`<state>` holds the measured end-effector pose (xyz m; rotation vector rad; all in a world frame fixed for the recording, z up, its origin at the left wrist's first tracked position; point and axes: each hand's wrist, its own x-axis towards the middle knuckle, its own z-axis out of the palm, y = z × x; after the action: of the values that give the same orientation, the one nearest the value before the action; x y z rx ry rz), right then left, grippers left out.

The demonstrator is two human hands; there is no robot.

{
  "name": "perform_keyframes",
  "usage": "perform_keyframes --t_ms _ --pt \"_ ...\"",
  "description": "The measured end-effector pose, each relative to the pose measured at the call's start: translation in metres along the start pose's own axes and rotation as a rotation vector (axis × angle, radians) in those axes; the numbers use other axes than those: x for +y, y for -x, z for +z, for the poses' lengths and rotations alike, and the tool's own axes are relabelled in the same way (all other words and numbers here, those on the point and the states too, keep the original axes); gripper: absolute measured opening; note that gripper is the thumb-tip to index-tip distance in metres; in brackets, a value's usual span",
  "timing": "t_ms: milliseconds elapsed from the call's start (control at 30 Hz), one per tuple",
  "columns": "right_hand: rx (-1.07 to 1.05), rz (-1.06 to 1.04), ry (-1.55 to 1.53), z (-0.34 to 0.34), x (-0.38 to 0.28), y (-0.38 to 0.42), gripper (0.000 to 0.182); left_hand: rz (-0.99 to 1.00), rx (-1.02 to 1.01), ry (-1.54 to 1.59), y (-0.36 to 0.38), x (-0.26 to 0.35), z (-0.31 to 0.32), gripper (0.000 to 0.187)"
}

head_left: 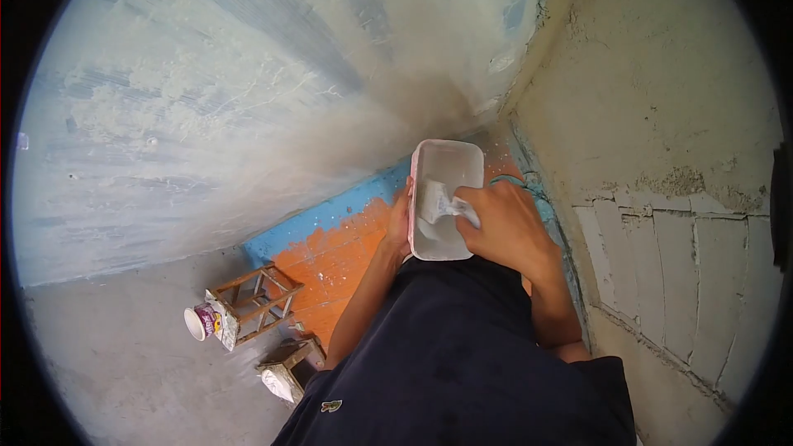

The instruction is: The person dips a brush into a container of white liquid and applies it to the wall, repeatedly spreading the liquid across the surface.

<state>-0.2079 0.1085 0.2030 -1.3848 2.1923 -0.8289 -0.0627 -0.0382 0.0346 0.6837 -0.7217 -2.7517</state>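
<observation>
In front of my body is a white rectangular plastic tub point(448, 153), with whitish material on its inside. My left hand point(400, 221) grips the tub's left side, its fingers partly hidden by the wall. Closed around the handle of a white-coated paintbrush point(436, 201), my right hand point(505, 219) is over the tub's right edge. The brush's wide head is inside the tub, against whitish material. Whether its bristles are loaded cannot be made out.
A patchy whitish wall point(223, 116) rises ahead, meeting a rough plastered wall point(661, 99) at the right. Below left stands a wooden stool point(256, 301) with a paint bucket point(198, 322) on it. Near it is another small stool point(293, 359). The floor is partly orange point(339, 256).
</observation>
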Motion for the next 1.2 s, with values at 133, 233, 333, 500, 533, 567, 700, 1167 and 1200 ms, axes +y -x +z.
perform_keyframes --t_ms 133,233,333,500,533,567,700,1167,1200 --pt "-0.028 0.044 0.043 -0.008 -0.008 0.003 0.019 0.014 -0.025 0.087 0.004 -0.002 0.002 0.062" --pt "-0.091 -0.015 0.087 0.015 0.007 -0.004 0.02 0.017 -0.041 0.067 0.003 -0.002 0.006 0.062" --pt "0.032 -0.067 -0.05 0.002 0.016 0.006 0.02 0.062 -0.075 0.077 0.003 -0.001 -0.002 0.063" --pt "-0.042 0.084 -0.526 0.001 0.062 0.014 0.022 0.07 -0.037 0.205 0.004 0.002 -0.01 0.061" --pt "-0.068 0.12 -0.653 0.009 0.072 0.016 0.023 0.086 -0.02 0.201 0.006 0.003 -0.01 0.061" --pt "-0.086 0.107 -0.751 0.014 0.081 0.018 0.022 0.104 -0.003 0.197 0.006 0.006 -0.009 0.06" --pt "-0.084 0.007 -1.076 0.041 0.098 0.03 0.019 0.086 0.023 0.122 0.011 0.015 0.0 0.057" --pt "-0.162 -0.25 -0.365 -0.02 0.054 0.008 0.023 -0.049 -0.238 0.275 0.0 0.016 -0.016 0.059" --pt "-0.179 -0.303 -0.362 -0.018 0.053 0.004 0.022 -0.039 -0.244 0.28 0.0 0.014 -0.02 0.059"
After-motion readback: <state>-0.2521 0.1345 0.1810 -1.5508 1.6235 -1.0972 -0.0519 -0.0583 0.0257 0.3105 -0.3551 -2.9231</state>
